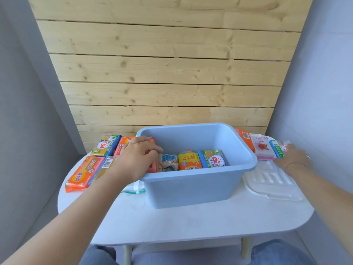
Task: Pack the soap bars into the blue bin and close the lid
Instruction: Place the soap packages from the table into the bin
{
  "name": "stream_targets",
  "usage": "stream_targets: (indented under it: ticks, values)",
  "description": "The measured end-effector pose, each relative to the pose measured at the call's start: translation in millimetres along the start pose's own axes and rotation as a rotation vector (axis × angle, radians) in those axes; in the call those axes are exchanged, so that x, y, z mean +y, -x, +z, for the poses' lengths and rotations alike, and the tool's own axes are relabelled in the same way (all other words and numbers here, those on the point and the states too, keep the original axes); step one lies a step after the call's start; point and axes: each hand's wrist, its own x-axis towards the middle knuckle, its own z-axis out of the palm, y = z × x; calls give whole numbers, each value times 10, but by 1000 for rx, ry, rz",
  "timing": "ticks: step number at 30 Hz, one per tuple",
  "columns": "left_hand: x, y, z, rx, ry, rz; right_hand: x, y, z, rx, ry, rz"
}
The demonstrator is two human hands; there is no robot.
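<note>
Packing: mid-task, maybe a third done by my guess.
Bin (191,186): blue, open, centre of the white table (191,222).
Inside: a row of wrapped bars standing on edge along the near wall. Pink bar (151,166), clear-wrap bar (169,162), orange bar (190,161), blue-green bar (213,158). Back of the bin is bare.
Left hand (138,156): over the near-left rim, fingers curled on the pink bar, seating it at the row's left end. Looks like a grasp, not let go.
Right hand (292,154): out to the right on a green-blue pack (279,148). Fingers lie over it; can't tell if they grip.
Left pile: four bars on the table beside the bin, e.g. orange pack (82,174).
Right pile: orange bar (245,138) touching the rim, rose bar (262,148), and the green-blue one.
Lid (271,181): white, flat on the table right of the bin, the right pile on its far end.
Left to do: roughly seven bars, then the lid.
Bars: flat bricks in glossy film, likely slippery.
</note>
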Motion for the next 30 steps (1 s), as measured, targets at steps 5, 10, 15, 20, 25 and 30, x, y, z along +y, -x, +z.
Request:
stream_targets:
  ticks: [5,10,15,20,25,30]
  values:
    - [0,17,-12,10,11,-10,40,-8,-160,52,-95,95]
    - [26,16,-5,30,8,-7,-191,222,-612,114,-458,22]
    - [19,8,-1,28,-19,0,-991,867,-1102,-25,-960,-198]
    - [21,15,-7,14,-84,36,-1758,1686,-1229,-857,-1210,-238]
    - [2,16,-31,-38,-128,23,-2051,2216,-907,-1225,-882,-112]
    - [-9,-10,-38,-70,-277,127,-2266,2515,-665,-1092,-507,-411]
